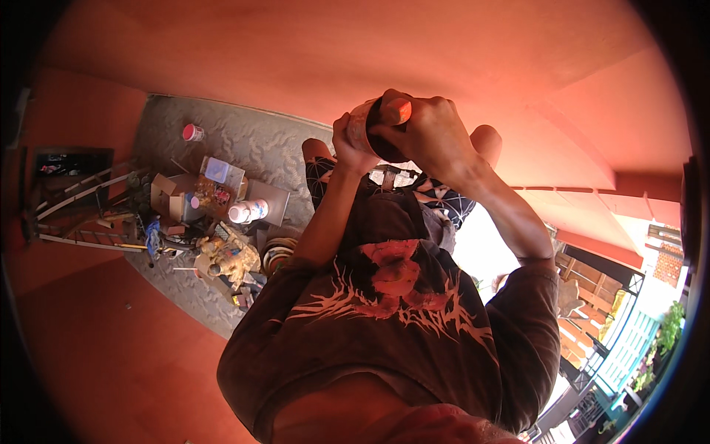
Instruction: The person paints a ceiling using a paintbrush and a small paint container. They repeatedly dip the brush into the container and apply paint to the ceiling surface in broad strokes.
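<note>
High in the middle of the view, my left hand (351, 152) grips the side of a round, paint-smeared container (362, 122) with a dark inside. My right hand (433, 140) is closed on an orange-tipped object (399, 111), perhaps a brush handle, held over the container's mouth; the rest of that object is hidden by my fingers and the container. My bent knees in patterned shorts show on either side, below and behind my hands.
Orange-red walls and ceiling (310, 52) surround me. On the grey floor (259, 148) at left lie a red bucket (193, 133), cardboard boxes (166, 200), white containers (248, 212), clutter and ladders (89, 242). At right, a bright opening shows turquoise slats (625, 348) and plants (669, 329).
</note>
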Demonstrator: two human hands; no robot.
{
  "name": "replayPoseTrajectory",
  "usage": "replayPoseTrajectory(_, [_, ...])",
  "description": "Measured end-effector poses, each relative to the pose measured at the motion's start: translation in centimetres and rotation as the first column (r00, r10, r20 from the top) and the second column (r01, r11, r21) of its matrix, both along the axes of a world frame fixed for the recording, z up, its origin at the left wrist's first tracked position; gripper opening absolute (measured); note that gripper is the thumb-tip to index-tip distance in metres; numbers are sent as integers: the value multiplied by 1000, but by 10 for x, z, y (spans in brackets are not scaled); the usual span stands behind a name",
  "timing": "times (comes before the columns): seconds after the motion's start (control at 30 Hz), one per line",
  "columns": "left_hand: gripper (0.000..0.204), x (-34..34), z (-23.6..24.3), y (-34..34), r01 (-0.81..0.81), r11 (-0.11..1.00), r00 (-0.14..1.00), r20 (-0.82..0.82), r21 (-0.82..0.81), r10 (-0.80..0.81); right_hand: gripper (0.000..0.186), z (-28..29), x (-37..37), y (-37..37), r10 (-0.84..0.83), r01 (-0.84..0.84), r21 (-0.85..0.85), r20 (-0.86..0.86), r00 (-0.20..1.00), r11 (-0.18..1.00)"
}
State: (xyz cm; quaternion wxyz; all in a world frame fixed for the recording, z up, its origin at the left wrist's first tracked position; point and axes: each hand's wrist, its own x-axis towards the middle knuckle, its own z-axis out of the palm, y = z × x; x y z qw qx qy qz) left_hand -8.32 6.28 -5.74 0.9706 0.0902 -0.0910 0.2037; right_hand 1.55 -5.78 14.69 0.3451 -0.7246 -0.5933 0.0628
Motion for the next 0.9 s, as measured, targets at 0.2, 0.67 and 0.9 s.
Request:
replayPoseTrajectory(0.2, [72,-2,15,0,-21,1000,993,-112,21,24,25,6,16,-4,-48,46,-51,-36,998,998])
replayPoseTrajectory(0.67, [65,4,10,-6,-9,1000,980,-197,20,13,20,42,24,-4,-61,108,-231,201,978,967])
replayPoseTrajectory(0.9, [53,5,10,-9,55,994,974,-225,99,-31,21,49,30,-2,26,59,-297,272,962,953])
